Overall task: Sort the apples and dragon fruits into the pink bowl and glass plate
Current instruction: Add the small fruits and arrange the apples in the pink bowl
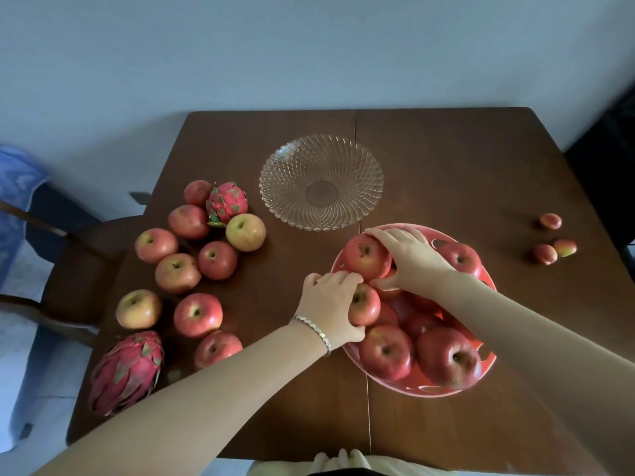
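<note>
The pink bowl [417, 386] at the right holds several red apples. My left hand [330, 305] grips an apple [366, 304] at the bowl's left rim. My right hand [407, 257] rests its fingers over another apple [366, 257] at the bowl's far-left side. The glass plate [321, 182] lies bare behind the bowl. Several loose apples [197, 314] lie on the table's left half. A small dragon fruit [226, 202] sits among the far ones, and a large dragon fruit [127, 371] lies at the near-left corner.
Three small reddish fruits [553, 240] lie near the brown table's [446, 159] right edge. A wooden chair [79, 269] with blue cloth stands to the left. A pale wall runs behind the table.
</note>
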